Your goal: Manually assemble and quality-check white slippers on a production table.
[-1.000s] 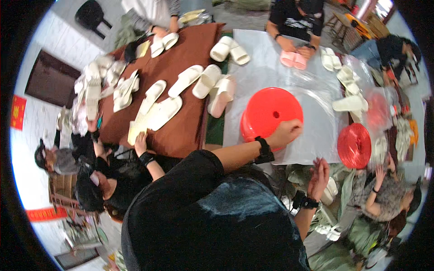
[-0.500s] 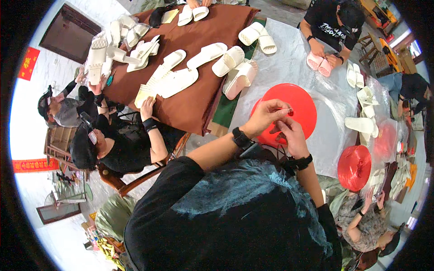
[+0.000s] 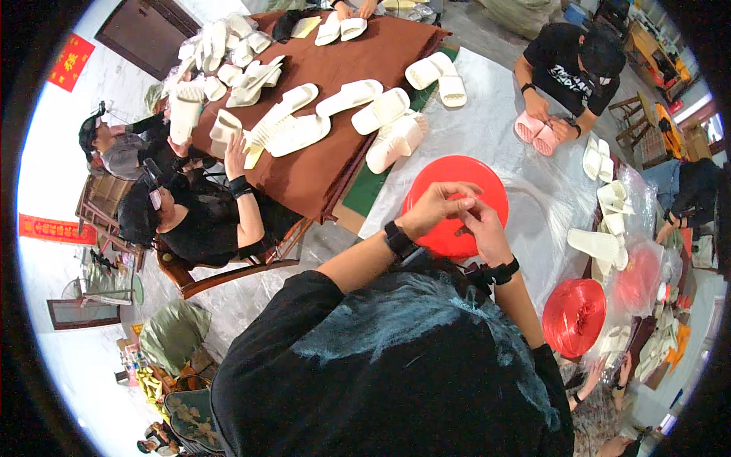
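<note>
My left hand (image 3: 432, 210) and my right hand (image 3: 486, 231) meet in front of me, fingertips pinched together. Whatever lies between the fingers is too small to make out. Right below them is a large round red thing (image 3: 487, 186), flat and smooth on top, on the grey plastic-covered table (image 3: 525, 99). Beyond it to the left rests a pair of pale slippers (image 3: 394, 137), one leaning on the other. Both wrists wear dark bands.
White slippers (image 3: 298, 135) lie on a brown cloth (image 3: 304, 186) at left, where co-workers handle some. A person (image 3: 567, 76) across holds pink slippers (image 3: 537, 133). At right are a red roll of plastic twine (image 3: 575, 316) and more white slippers (image 3: 601, 244).
My fingertips have come closer together, and the view has shifted a little. At left, a co-worker's hand has lifted from the slippers on the brown cloth.
</note>
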{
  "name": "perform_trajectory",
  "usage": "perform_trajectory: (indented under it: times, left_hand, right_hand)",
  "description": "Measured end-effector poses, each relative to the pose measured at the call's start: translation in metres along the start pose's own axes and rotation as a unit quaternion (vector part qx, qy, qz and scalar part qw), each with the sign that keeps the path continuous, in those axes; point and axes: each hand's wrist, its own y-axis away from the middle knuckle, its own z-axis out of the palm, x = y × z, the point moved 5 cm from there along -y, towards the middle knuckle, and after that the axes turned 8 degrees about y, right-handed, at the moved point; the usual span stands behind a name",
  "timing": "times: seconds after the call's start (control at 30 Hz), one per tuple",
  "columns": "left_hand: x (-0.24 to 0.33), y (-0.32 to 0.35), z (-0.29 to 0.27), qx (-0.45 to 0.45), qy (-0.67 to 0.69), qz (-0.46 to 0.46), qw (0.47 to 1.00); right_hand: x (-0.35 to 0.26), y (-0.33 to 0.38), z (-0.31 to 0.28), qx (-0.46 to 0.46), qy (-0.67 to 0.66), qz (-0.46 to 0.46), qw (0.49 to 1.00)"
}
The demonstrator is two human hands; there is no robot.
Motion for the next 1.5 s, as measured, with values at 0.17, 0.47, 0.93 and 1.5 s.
perform_trajectory:
  times: [0.17,0.47,0.93,1.5]
  left_hand:
    - [0.002,-0.022,-0.025,-0.003,-0.067,-0.061,0.996]
    - [-0.039,-0.114,-0.267,0.289,-0.212,-0.188,0.915]
    - [-0.068,-0.177,-0.322,0.347,-0.057,-0.06,0.934]
    - [0.126,-0.013,-0.021,0.057,0.225,0.05,0.971]
  right_hand:
    - [-0.002,-0.008,0.001,0.029,-0.065,0.057,0.996]
    - [0.014,0.039,-0.074,0.264,-0.113,0.026,0.958]
    - [0.052,0.148,-0.079,0.493,-0.207,-0.01,0.845]
    - [0.018,0.067,-0.078,0.279,-0.112,-0.059,0.952]
